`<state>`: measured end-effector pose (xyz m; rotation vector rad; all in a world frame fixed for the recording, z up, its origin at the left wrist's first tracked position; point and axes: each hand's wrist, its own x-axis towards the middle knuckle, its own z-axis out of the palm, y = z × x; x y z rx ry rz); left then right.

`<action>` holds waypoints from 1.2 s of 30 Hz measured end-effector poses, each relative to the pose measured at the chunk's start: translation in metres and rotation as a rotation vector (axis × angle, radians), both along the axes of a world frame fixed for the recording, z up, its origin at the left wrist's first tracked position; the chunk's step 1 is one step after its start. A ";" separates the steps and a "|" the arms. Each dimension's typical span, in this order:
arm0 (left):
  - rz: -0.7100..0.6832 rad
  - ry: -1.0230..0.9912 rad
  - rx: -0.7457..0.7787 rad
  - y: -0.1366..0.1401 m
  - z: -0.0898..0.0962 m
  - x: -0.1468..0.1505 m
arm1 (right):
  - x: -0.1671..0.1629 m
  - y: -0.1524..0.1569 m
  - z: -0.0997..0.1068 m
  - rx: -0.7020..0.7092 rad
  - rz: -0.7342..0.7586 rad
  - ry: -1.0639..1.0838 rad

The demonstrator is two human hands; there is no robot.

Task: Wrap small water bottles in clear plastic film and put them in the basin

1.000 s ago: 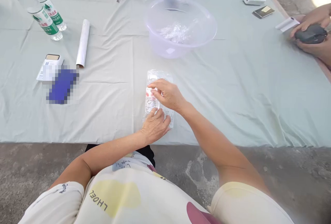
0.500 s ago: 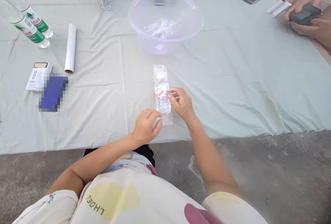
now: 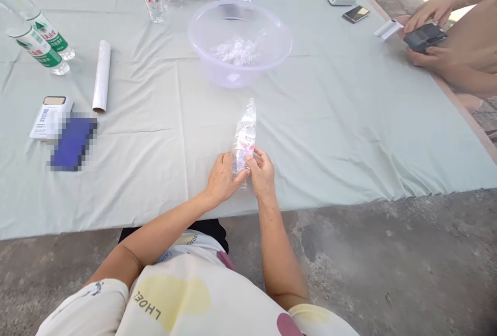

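Observation:
A clear plastic bottle (image 3: 245,136) with a red-and-white label lies in front of me, wrapped in crinkled plastic film. The film gathers to a narrow point at its far end. My left hand (image 3: 224,179) grips the near part of the bottle from the left, thumb across the wrap. From the right, my right hand (image 3: 263,173) holds the same part, its thumb on the film close to my left thumb. The bottle's near end is partly hidden by my fingers.
Beyond the bottle stands a translucent purple basin (image 3: 239,74) holding crumpled film. A film roll (image 3: 101,77), two large water bottles (image 3: 41,51), a white box (image 3: 50,118) and a blurred blue object (image 3: 74,144) are at left. Other people's hands (image 3: 430,35) hold a dark device at right.
Both my hands have closed round the wrapped bottle, which now tilts slightly right at its far end. Across the table, a person's hand has let go of the standing bottle.

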<state>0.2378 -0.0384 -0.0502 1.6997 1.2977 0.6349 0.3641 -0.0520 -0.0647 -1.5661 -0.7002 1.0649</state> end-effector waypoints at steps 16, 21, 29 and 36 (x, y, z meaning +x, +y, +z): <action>0.252 -0.710 -0.473 -0.022 0.019 -0.151 | -0.046 0.017 0.043 0.553 0.015 -0.431; 0.112 -0.856 -0.430 -0.039 0.019 -0.178 | -0.069 0.035 0.054 0.602 0.300 -0.364; 0.811 -1.199 -0.418 -0.002 0.025 -0.158 | -0.156 0.022 0.066 0.581 0.006 0.001; 0.696 -1.434 -0.736 0.039 0.011 -0.137 | -0.177 0.039 0.103 0.901 0.085 -0.280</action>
